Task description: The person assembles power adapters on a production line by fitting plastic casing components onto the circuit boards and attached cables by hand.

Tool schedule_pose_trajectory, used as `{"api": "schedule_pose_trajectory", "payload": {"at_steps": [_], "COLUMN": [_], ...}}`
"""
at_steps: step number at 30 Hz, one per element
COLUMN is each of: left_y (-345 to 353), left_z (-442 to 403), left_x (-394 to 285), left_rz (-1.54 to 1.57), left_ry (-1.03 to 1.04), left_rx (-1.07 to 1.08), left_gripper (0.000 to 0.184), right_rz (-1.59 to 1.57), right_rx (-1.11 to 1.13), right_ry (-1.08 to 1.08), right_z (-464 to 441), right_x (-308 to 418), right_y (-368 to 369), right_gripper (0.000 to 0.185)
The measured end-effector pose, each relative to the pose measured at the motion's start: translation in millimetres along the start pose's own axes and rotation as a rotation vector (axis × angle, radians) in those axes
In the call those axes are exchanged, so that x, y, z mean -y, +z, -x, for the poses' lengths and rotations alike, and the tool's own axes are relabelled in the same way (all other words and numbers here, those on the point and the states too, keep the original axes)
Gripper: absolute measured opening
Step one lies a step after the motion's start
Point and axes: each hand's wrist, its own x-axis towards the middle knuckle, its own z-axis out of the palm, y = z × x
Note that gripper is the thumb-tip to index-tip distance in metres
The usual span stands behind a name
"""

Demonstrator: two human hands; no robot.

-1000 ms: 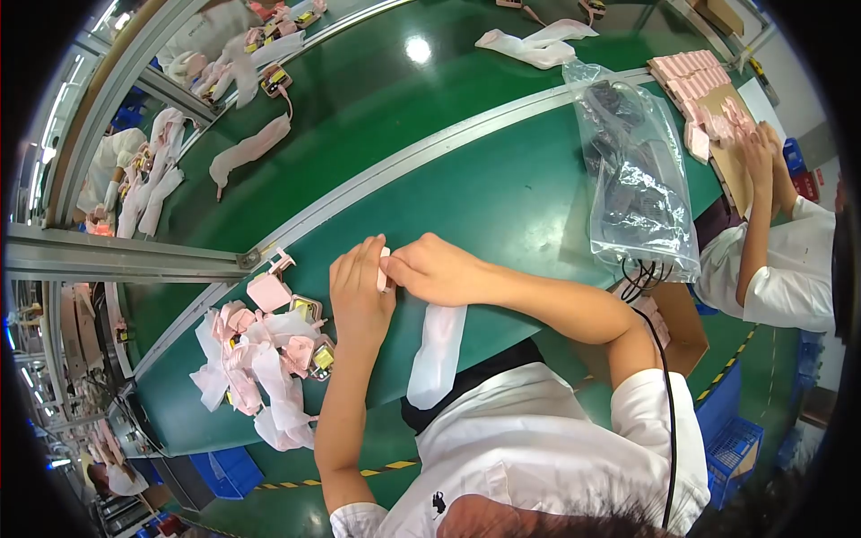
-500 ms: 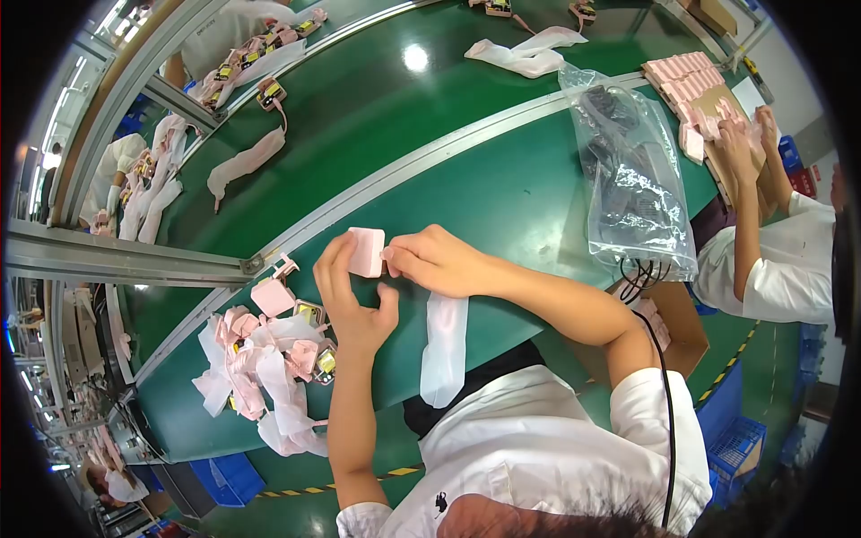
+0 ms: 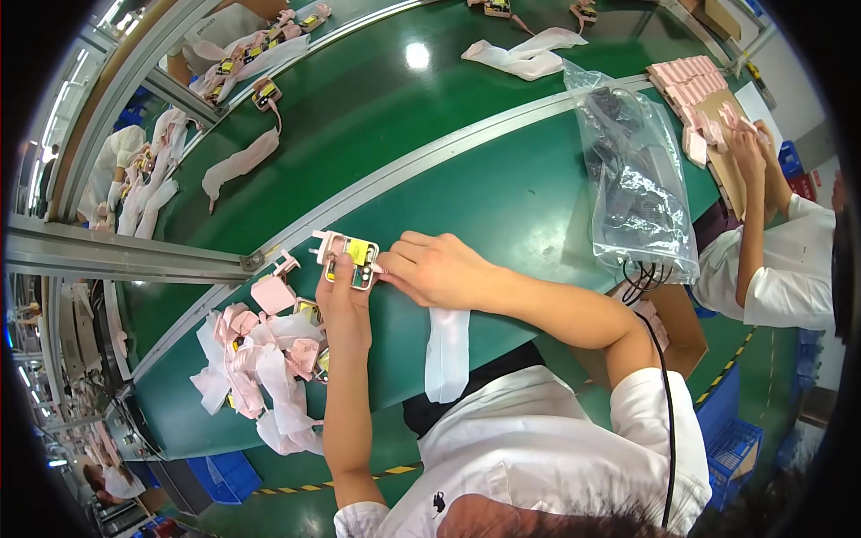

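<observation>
My left hand (image 3: pixel 343 305) holds a pink power adapter (image 3: pixel 335 251), its thumb lying over the open side. Inside the adapter a yellow-wrapped part and circuit components show, and plug prongs stick out at its left. At the adapter's right edge my right hand (image 3: pixel 439 272) is closed in a pinch on the pink cable (image 3: pixel 380 268). Below that hand a white translucent sleeve (image 3: pixel 447 354) hangs toward the table edge. Left of my left wrist lies a pile of pink adapters in white sleeves (image 3: pixel 278 363), with a separate pink housing piece (image 3: pixel 273 294) at its top.
A clear plastic bag of black cables (image 3: pixel 635 170) lies on the right of the green table (image 3: pixel 511 206). Behind the metal rail (image 3: pixel 430 151), a green conveyor (image 3: pixel 359 117) carries sleeved adapters. A co-worker's hands (image 3: pixel 752 148) work over pink parts at the right. A metal post (image 3: pixel 134 260) stands left.
My left hand has turned the adapter over, so its open inside faces up instead of the smooth pink side. My right hand has shifted slightly downward. Items on the conveyor have slid slightly left.
</observation>
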Motion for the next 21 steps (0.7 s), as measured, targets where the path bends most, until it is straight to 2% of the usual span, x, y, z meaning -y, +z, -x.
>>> {"api": "schedule_pose_trajectory", "payload": {"at_steps": [4, 7, 10, 13, 21], "left_y": [5, 16, 14, 12, 8], "left_z": [3, 9, 9, 9, 6], "left_x": [-2, -10, -11, -12, -4], "left_rz": [0.033, 0.016, 0.082, 0.119, 0.077], "left_ry": [0.053, 0.068, 0.057, 0.027, 0.021], "left_rx": [0.026, 0.094, 0.163, 0.176, 0.16], "left_gripper": [0.025, 0.032, 0.037, 0.039, 0.041], "right_rz": [-0.141, -0.468, -0.613, -0.669, -0.56], "right_rx": [0.003, 0.142, 0.17, 0.172, 0.124], "right_ry": [0.062, 0.278, 0.328, 0.366, 0.398], "right_z": [-2, -1, -4, -4, -6], "right_x": [0, -4, -3, -1, -3], "right_y": [-3, -1, -4, -5, -3], "right_gripper": [0.017, 0.023, 0.027, 0.023, 0.02]}}
